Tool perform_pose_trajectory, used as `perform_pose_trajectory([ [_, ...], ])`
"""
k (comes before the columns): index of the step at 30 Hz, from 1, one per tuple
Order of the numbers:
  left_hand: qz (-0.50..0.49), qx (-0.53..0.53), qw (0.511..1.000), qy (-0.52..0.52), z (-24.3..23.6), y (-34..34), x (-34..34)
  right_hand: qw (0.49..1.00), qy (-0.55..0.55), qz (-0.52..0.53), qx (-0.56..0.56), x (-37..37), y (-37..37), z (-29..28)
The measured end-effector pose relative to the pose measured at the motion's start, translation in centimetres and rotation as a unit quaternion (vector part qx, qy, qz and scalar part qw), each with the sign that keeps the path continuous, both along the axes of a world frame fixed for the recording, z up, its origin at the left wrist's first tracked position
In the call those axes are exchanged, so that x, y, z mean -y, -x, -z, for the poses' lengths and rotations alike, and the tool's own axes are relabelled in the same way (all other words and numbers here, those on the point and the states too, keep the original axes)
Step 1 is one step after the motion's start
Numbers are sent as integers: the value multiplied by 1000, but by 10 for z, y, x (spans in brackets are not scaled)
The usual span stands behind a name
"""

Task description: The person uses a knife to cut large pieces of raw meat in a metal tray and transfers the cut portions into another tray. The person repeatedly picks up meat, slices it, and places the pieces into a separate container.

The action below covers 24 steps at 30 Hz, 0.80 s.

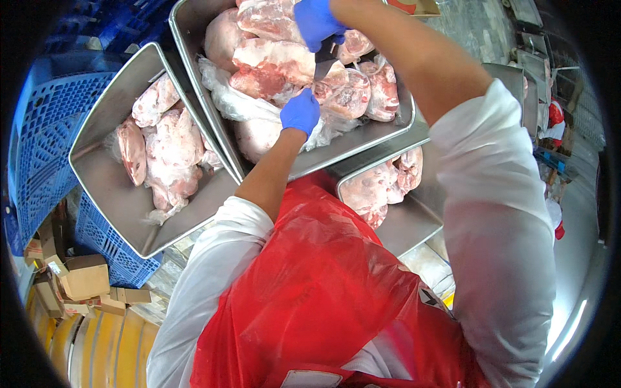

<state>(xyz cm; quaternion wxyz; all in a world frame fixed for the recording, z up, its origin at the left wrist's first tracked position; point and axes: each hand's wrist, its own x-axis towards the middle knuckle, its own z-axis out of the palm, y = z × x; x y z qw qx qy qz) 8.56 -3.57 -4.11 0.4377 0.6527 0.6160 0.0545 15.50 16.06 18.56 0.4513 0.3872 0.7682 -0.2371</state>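
Both of my hands wear blue gloves and work over a large metal bin [189,61] of pale pink, bone-in meat cuts. My right hand [320,24] is closed round the dark handle of a knife, and its blade [324,63] points down toward the meat. Just below the blade, my left hand [300,114] is closed, its fingers pinching the clear plastic film [331,129] around the cuts. More loose film [226,94] lies bunched at the left. A reddish meat cut [272,68] rests beyond my left hand; the fingertips are partly hidden.
A second metal bin [103,168] with meat stands at the left, and a third [414,226] at the right, beside my red apron [291,278]. Blue plastic pallets [48,129], cardboard boxes [87,277] and yellow rollers [107,346] are at the left. Other people are far right.
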Motion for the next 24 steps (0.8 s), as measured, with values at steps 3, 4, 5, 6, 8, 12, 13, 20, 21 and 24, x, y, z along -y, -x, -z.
perform_pose_trajectory([
  [3, 23, -19, 1000, -8, 4, 3, -3, 998, -46, 6, -52, 32, 26, 6],
  [4, 30, -20, 999, -19, 12, 9, -4, 993, -87, 23, -77, 53, 35, 6],
  [5, 36, -21, 999, -31, 21, 14, -4, 977, -135, 88, -139, 81, 38, 4],
  [6, -68, 124, 987, -77, 47, 12, -3, 950, -189, 147, -199, 106, 39, -6],
  [8, -167, 260, 943, -120, 91, 11, 3, 947, -205, 152, -194, 151, 28, -11],
  [12, 59, -32, 993, -98, 31, 11, -11, 875, -287, 352, -169, 257, -69, 15],
  [13, 55, -21, 992, -111, 30, 14, -14, 837, -321, 395, -201, 285, -85, 17],
  [20, 61, 14, 985, -161, 29, 4, -7, 642, -379, 598, -294, 451, -131, 43],
  [21, 52, 23, 986, -157, 34, 5, -4, 634, -373, 613, -289, 463, -132, 47],
  [24, 36, 53, 984, -165, 37, 2, 2, 593, -349, 675, -266, 492, -127, 47],
])
